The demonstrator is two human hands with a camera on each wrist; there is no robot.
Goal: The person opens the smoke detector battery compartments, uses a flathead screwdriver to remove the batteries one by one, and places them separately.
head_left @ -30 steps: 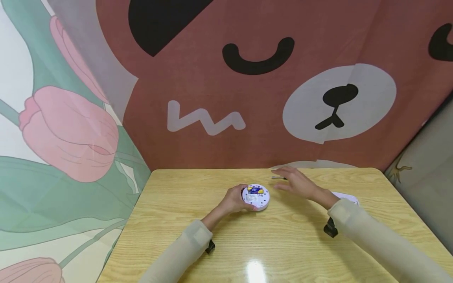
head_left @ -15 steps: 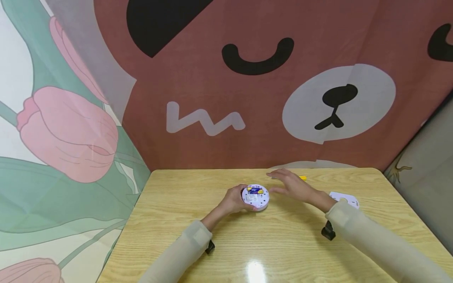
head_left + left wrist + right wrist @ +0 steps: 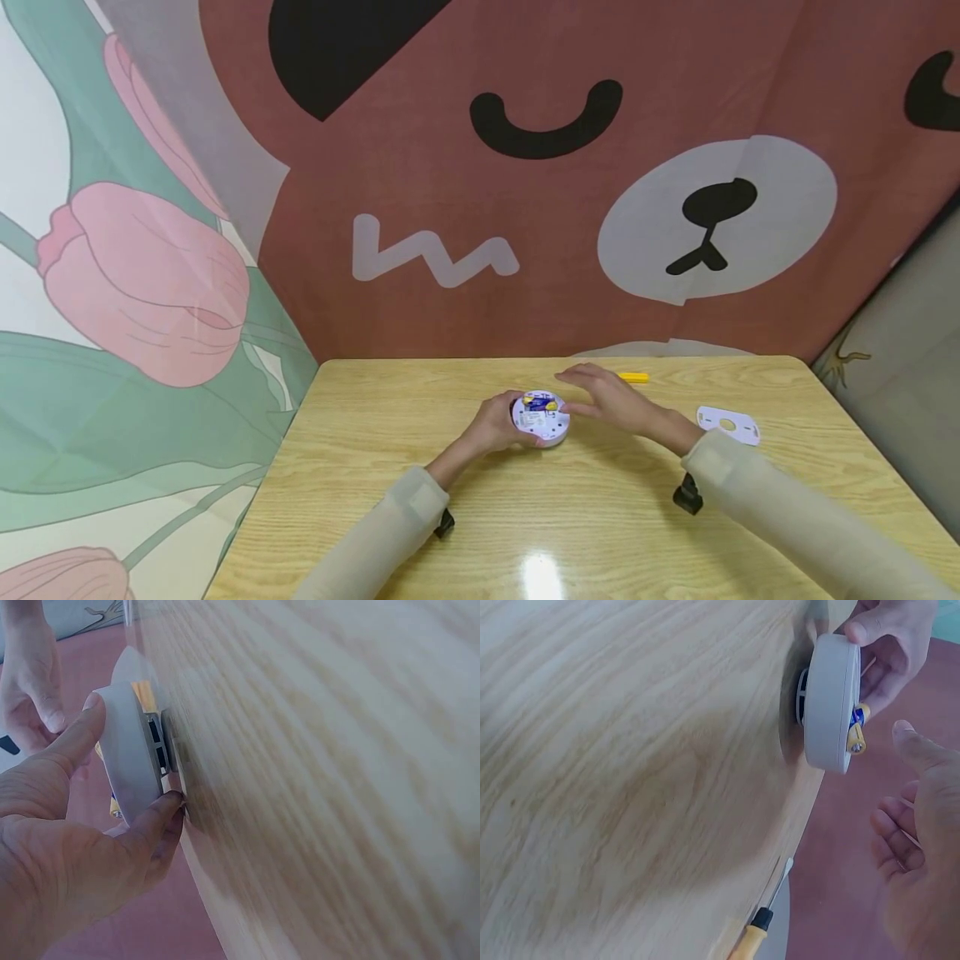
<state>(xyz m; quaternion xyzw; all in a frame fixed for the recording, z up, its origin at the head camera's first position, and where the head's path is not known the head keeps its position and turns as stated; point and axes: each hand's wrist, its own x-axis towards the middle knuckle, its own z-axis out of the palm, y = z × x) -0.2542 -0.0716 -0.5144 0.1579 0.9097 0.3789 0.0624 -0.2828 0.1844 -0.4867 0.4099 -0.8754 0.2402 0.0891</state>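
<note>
Both forearms, covered by cream sleeves, are extended forward over the table (image 3: 592, 525), with the left hand (image 3: 497, 423) turned sideways at the rim of a round white device (image 3: 546, 427) and the right hand (image 3: 611, 398) held raised at its other side. The device is shaped as a thick, smooth disc, its flat face dotted with small dark holes and topped by blue-and-yellow cylinders (image 3: 541, 403); whether its underside is rested on the table cannot be told. The tabletop is finished in glossy, pale wood grain. Behind the right hand a slim screwdriver (image 3: 759, 921) with a yellow handle is laid, and near the right sleeve a flat white plate (image 3: 739, 425) is pierced by a round hole. The disc is gripped between the left thumb and fingers; the right hand is loosely spread, its thumb kept apart from the others, and nothing is held in it.
</note>
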